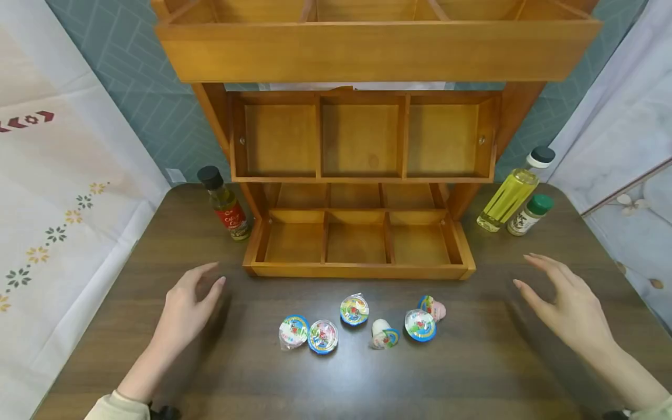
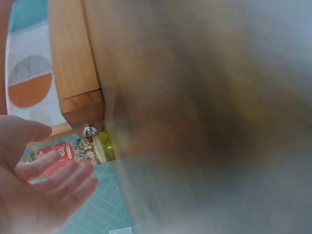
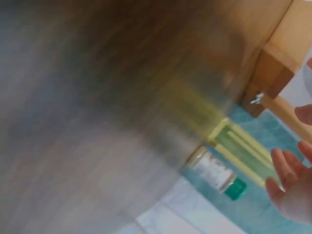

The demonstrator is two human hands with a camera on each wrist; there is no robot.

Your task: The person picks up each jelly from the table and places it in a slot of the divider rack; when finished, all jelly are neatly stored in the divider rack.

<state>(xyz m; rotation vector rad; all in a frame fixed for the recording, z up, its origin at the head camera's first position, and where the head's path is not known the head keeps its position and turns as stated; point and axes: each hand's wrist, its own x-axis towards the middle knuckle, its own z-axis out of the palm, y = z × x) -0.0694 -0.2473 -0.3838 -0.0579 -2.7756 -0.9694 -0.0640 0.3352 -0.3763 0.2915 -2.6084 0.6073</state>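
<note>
My left hand (image 1: pixel 186 306) hovers over the left side of the table with thumb and fingers apart, holding nothing. On the far right my right hand (image 1: pixel 572 303) is held the same way, also empty. Between them lie several small sealed snack cups with round printed lids. Two cups (image 1: pixel 293 331) lie side by side nearest the left hand, and a yellow-lidded one (image 1: pixel 354 310) sits a bit farther back. A white cup (image 1: pixel 385 335) lies tipped on its side. Closest to the right hand, a blue-rimmed cup (image 1: pixel 420 325) overlaps a tipped pink one (image 1: pixel 438 311).
A tiered wooden rack (image 1: pixel 359 272) with divided compartments stands at the back. Left of it is a red-labelled olive oil bottle (image 1: pixel 231 213). To its right stand a yellow oil bottle (image 1: pixel 508 198) and a green-capped jar (image 1: pixel 530 216). White cloths hang at both sides.
</note>
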